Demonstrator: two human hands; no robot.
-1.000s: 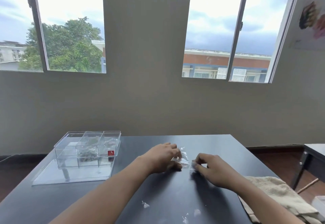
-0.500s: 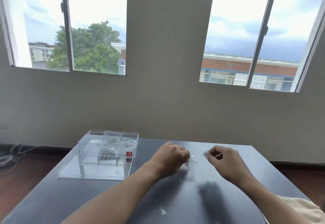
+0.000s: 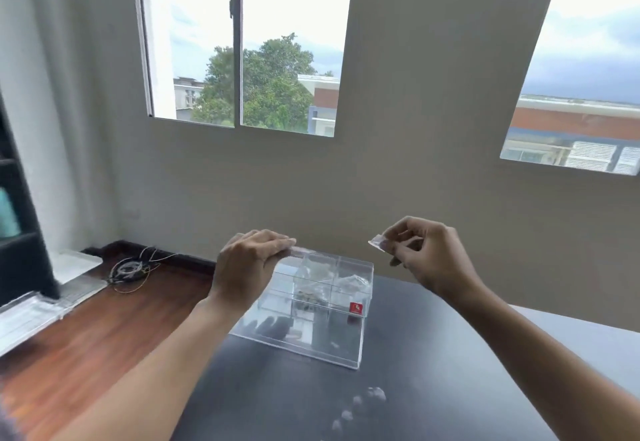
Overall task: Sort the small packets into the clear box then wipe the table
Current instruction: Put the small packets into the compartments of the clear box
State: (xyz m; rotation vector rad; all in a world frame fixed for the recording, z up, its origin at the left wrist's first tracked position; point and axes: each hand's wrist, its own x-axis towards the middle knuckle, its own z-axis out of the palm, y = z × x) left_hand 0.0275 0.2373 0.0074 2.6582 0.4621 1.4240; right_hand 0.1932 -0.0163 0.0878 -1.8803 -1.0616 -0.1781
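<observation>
Grey wall and two windows stand behind a dark glossy surface (image 3: pixel 433 388), where a clear plastic box with inner compartments (image 3: pixel 332 288) sits near the far left corner on a flat clear lid (image 3: pixel 304 343). Above its left side the left hand (image 3: pixel 247 269) has fingers curled around a small clear packet (image 3: pixel 303 251). Right of the box, raised, the right hand (image 3: pixel 427 257) pinches another small pale packet (image 3: pixel 380 242) between thumb and fingers.

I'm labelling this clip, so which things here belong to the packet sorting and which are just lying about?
Job:
clear box, divided into compartments
small packet pinched in right hand
left hand over the box
table

Lying about:
tangled wire on the floor
flat clear sheet under the box
</observation>
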